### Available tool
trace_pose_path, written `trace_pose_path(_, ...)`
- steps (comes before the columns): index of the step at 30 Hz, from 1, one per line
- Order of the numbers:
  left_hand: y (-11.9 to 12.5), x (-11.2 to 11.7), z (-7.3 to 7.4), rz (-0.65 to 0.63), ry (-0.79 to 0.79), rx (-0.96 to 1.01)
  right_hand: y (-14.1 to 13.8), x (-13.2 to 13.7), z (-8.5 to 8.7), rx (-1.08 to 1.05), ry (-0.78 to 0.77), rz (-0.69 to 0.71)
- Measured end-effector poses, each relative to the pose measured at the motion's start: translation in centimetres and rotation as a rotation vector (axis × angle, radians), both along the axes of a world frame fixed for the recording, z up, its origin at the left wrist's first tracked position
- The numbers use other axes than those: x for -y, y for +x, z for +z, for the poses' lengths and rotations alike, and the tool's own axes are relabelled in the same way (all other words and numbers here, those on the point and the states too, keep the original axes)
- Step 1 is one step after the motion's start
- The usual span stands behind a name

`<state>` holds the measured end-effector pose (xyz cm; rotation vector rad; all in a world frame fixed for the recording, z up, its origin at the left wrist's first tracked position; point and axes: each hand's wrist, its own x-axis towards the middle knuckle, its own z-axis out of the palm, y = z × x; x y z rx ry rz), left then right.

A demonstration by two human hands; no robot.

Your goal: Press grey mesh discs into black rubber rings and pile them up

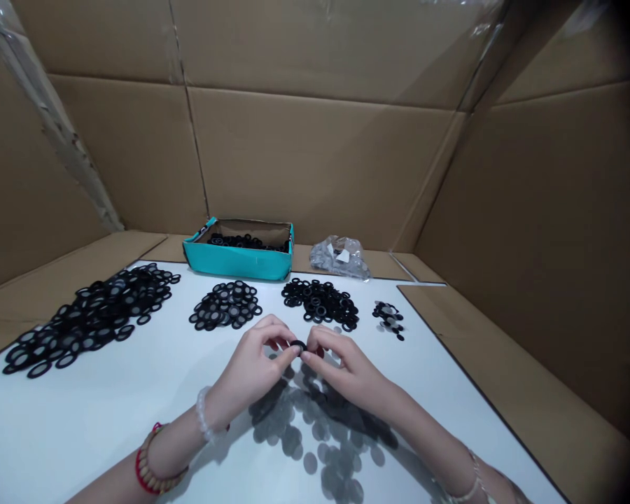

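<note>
Our left hand [252,360] and right hand [341,367] pinch a black rubber ring [297,344], fingers [309,357] closed on it. The ring pile [320,303] sits separately, apparently to keep parts sorted.

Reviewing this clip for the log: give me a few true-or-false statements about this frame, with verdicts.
1. The left hand and right hand pinch one black rubber ring. True.
2. The teal box holds black rings. True.
3. The left wrist is bare. False: it wears beaded bracelets.
4. The gray mesh discs lie inside the teal box. False: they lie loose on the white table below the hands.
5. A clear plastic bag sits to the right of the teal box. True.
</note>
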<state>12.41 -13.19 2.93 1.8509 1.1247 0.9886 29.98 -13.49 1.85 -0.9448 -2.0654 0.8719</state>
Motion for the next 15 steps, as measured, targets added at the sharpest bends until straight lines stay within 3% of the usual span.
trace_pose_path(8, 0.01, -0.44, -0.75, -0.117, -0.239, 0.179, -0.08, 0.2, -0.36, 0.078, -0.111, -0.002)
trace_pose_path(15, 0.01, 0.02, -0.35, -0.013, 0.062, -0.008, -0.34, 0.13, -0.36, 0.164, 0.023, 0.021)
